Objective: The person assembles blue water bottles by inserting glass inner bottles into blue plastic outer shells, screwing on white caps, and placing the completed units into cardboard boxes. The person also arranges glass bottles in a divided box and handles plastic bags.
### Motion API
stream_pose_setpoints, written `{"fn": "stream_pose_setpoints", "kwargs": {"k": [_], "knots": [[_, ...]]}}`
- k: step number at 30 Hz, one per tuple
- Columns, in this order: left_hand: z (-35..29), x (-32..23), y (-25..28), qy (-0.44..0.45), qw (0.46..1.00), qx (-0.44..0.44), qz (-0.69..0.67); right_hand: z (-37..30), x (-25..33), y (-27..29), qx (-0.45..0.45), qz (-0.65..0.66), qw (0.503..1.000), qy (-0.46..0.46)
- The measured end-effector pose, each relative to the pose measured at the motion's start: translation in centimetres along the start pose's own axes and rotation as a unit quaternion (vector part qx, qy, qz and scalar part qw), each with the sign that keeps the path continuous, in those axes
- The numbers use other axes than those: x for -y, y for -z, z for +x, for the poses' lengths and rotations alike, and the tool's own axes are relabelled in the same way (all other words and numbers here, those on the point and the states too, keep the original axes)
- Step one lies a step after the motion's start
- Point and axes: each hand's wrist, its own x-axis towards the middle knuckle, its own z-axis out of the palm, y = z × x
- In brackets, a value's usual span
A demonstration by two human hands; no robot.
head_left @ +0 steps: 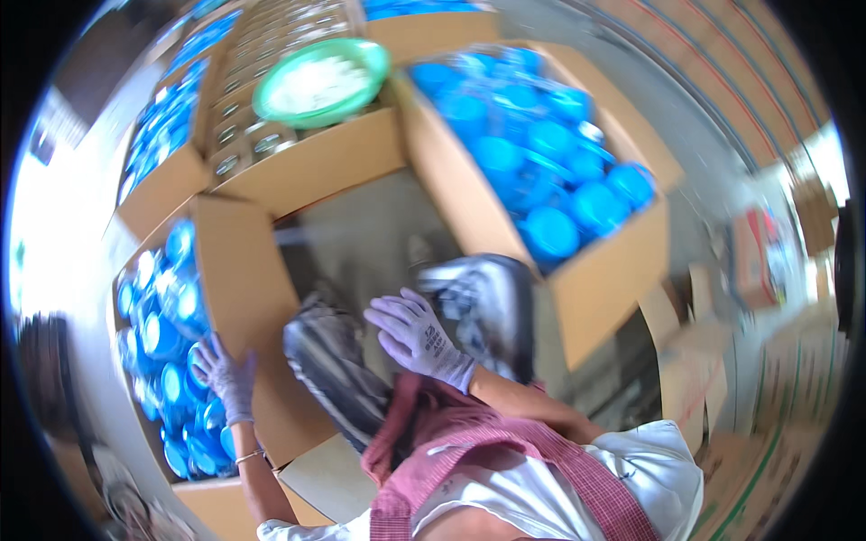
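A gloved left hand [225, 377] reaches, fingers spread, into a cardboard box [244, 298] of blue lids [171, 361] at eight o'clock. The gloved right hand [417, 338] rests open at centre, holding nothing. At two o'clock, another lid-filled carton [600, 288]; at twelve, a green basin [320, 83], its contents blurred.

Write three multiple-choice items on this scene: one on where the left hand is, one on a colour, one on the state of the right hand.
1. Where is the left hand?
A. in the cardboard box of blue lids
B. on the green basin
C. on the floor

2. What colour is the basin on the far box?
A. red
B. green
C. black

3. How is the right hand?
A. gripping a lid
B. closed on a tool
C. empty, fingers spread

Answers: 1 A, it reaches among the lids; 2 B, its rim is green; 3 C, nothing lies in the gloved palm.
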Motion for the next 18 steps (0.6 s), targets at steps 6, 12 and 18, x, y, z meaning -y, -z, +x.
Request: {"fn": "stream_pose_setpoints", "kwargs": {"k": [6,12,18], "knots": [[-0.9,0.2,-1.0,0.024,0.986,0.054,-0.155,-21.4,-10.9,-16.8,0.602,-0.073,0.786,-0.121],[-0.5,1.4,-2.0,0.034,0.989,0.084,-0.119,-9.0,-21.7,-10.5,0.560,-0.079,0.774,-0.285],[-1.4,2.6,-2.8,0.022,0.989,0.073,-0.126,0.1,-22.8,-15.5,0.558,-0.058,0.776,-0.288]]}}
